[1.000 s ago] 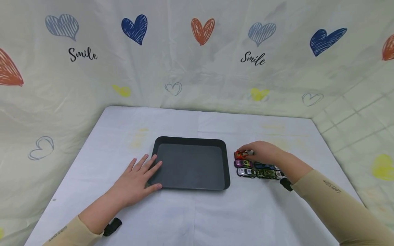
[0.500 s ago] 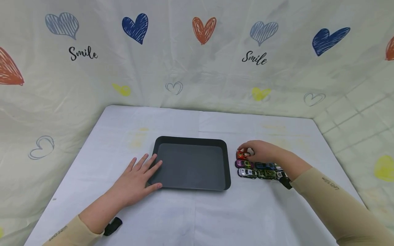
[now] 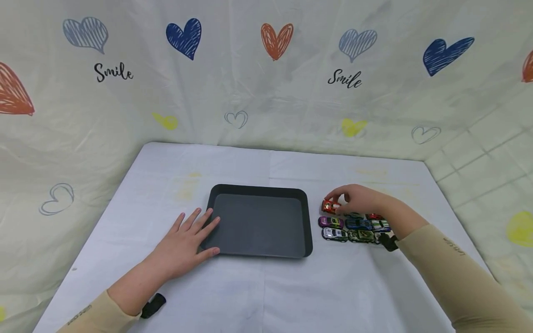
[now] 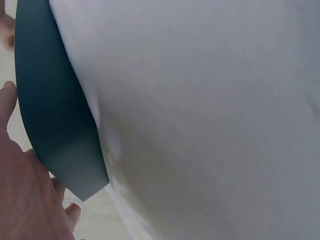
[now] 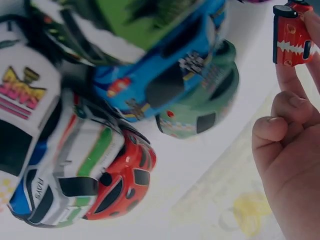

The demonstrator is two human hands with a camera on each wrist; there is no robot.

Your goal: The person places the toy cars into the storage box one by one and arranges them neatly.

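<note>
A red toy car (image 3: 330,206) is pinched between the thumb and fingers of my right hand (image 3: 361,201). In the right wrist view that red toy car (image 5: 292,37) hangs off the surface, its wheels showing. Beneath and beside the hand stand several toy cars in tight rows, among them a purple one (image 3: 331,222), a silver one (image 3: 334,234), a dark blue one (image 3: 358,224) and a camouflage one (image 3: 361,236). My left hand (image 3: 180,247) lies with spread, straight fingers over the left edge of a dark grey tray (image 3: 308,226); the left wrist view shows the tray's side (image 4: 55,100) by the fingers.
A white cloth (image 3: 266,291) covers the table under the tray and the cars. Behind it hangs a pale curtain (image 3: 250,88) printed with hearts. A black wrist strap piece (image 3: 153,305) sits at the left sleeve.
My right hand has lifted the red toy car slightly up from its row, uncovering a green car and another red car under the hand. The left hand and tray stay put.
</note>
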